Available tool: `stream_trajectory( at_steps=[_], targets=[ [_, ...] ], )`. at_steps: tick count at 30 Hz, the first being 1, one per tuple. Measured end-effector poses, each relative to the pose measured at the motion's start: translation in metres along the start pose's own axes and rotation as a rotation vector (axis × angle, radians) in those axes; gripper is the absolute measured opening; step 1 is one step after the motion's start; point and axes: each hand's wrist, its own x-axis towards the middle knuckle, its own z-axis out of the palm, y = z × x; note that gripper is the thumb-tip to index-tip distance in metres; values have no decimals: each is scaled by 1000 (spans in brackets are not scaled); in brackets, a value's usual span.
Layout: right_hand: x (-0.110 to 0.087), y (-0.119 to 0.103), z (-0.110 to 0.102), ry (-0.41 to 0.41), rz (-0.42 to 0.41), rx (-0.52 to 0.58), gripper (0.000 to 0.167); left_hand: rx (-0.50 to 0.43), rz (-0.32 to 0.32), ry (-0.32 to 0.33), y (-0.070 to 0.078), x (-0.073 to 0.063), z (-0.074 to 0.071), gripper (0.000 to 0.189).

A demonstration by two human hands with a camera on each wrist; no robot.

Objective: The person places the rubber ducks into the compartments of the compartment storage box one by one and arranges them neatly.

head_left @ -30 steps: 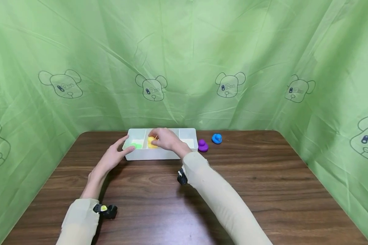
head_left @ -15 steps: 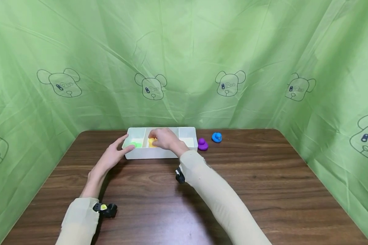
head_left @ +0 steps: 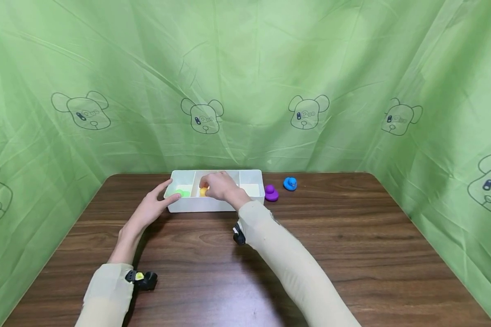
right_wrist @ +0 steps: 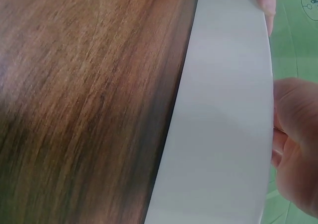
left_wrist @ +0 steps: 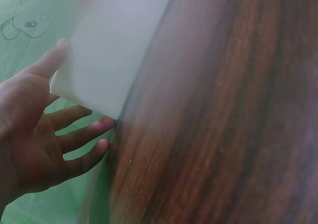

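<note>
A white box [head_left: 200, 205] with three compartments stands at the back of the table. My right hand [head_left: 222, 187] reaches into the middle compartment, its fingers curled round a yellow rubber duck [head_left: 203, 192] that is mostly hidden. A light green toy [head_left: 182, 193] lies in the left compartment, partly covered by the front wall. At the box's left end is my left hand [head_left: 152, 205], fingers spread and thumb at the front rim. The left wrist view shows those fingers [left_wrist: 87, 134] extended along the end wall. In the right wrist view, the wall hides what the right hand holds.
A purple rubber duck [head_left: 271, 194] sits just right of the box, with a blue rubber duck [head_left: 290, 184] farther right. Behind the wooden table [head_left: 352, 236] hangs a green curtain [head_left: 253, 136] with printed bear heads.
My right hand has shifted slightly within the middle compartment, and less of the yellow rubber duck shows. The left hand and the box stay in place.
</note>
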Motion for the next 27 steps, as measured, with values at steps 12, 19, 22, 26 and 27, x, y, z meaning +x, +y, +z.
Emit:
stream_trajectory(
  at_steps=[12, 19, 22, 26, 27],
  targets=[
    [-6, 5, 1, 76, -40, 68, 29, 1, 1, 2, -1, 1, 1, 85],
    [-18, 6, -10, 148, -69, 92, 28, 5, -7, 1, -2, 1, 0, 86],
    [-24, 8, -14, 180, -77, 104, 27, 6, -3, 2, -2, 1, 1, 84],
    [-31, 10, -16, 202, -77, 123, 26, 4, -3, 3, -1, 1, 2, 83],
    [-33, 11, -17, 207, -77, 131, 26, 5, -1, 2, -1, 1, 2, 84]
  ],
)
